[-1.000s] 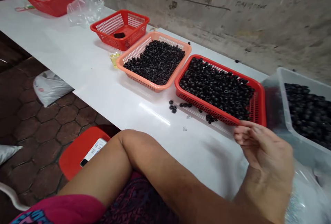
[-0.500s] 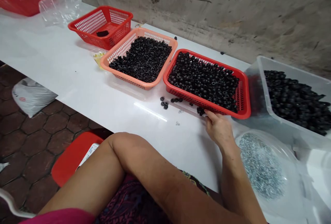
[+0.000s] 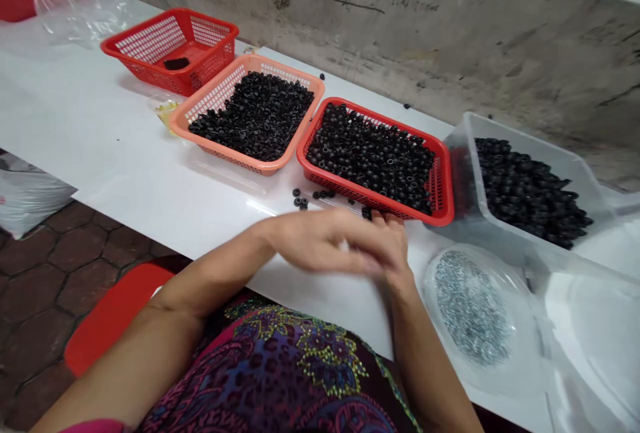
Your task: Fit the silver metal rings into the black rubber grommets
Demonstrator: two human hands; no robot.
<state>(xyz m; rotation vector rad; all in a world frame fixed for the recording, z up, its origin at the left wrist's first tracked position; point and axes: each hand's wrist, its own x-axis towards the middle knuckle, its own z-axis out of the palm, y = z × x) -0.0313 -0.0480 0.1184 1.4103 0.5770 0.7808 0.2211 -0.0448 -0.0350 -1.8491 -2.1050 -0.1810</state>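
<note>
My left hand reaches across from the left, over the wrist of my right hand. It is smeared by motion; whether anything is between its fingers I cannot make out. My right hand lies low in front of the red basket, its visible fingertips stretched out beside small black ring-shaped parts. Part of that hand is hidden behind the left one. The basket is filled with a heap of rounded black parts. More loose black rings lie on the white table.
An orange basket of black rings stands left, beside another red basket with a dark piece inside. At right are a clear bin of black parts and a round clear container of small shiny pieces. A concrete wall runs behind.
My left hand has come into view over my right wrist; before, its forearm crossed low toward the right. The right hand stays by the basket. The whole view has shifted slightly.
</note>
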